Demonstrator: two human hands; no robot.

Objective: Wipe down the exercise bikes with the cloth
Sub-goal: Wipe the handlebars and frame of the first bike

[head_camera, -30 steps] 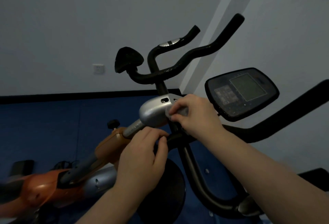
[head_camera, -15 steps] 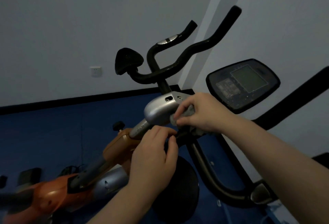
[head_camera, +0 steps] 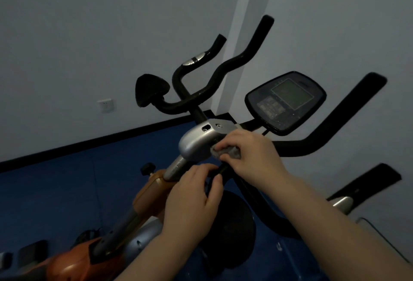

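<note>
Wiping silver housing (head_camera: 196,144) on orange bike (head_camera: 147,193): right hand (head_camera: 248,153) pinched around grey cloth (head_camera: 225,152), pressed on housing's right edge. Left hand (head_camera: 192,198) just below housing, curled round black bar, steadying. Next, likely: work cloth up toward handlebars (head_camera: 214,84) above housing. No containers seen.

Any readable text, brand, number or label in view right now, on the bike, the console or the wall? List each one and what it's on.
No text can be read.
Console: its screen and the button panel beside it carry markings, too dim and blurred to read.
Silver housing that the right hand wipes with the cloth: only holes and a screw, no lettering.
Wall socket: no legible marking.
Orange frame: no visible label.
</note>
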